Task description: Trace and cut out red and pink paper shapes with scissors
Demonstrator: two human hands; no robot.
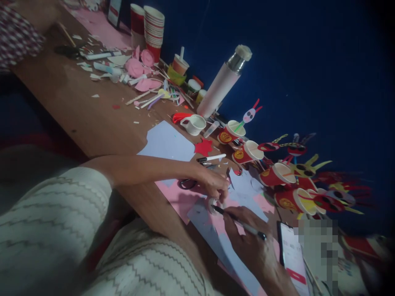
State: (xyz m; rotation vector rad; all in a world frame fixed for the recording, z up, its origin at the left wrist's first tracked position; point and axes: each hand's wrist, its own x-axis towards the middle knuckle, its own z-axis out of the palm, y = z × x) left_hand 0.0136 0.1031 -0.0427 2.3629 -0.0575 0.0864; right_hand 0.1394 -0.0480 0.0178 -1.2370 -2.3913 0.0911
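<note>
My right hand (251, 242) grips a black-and-white marker (247, 227), its tip pointing left and down at a small round white piece (211, 204). My left hand (214, 183) has its fingers bent together and holds the far edge of that piece; the fingers hide part of it. Beneath both hands lie pink paper (175, 198) and cut pale blue paper (200, 216). Scissors (187, 184) rest beside my left wrist. Just beyond that hand is another marker (216, 157), white with a black end.
Red paper cups (251, 152) with paper faces on sticks line the table's far side. A tall flask (219, 86), a white cup (194, 124) and stacked cups (153, 31) stand farther left. A phone (293, 255) lies at right. Another person's sleeve (18, 37) shows upper left.
</note>
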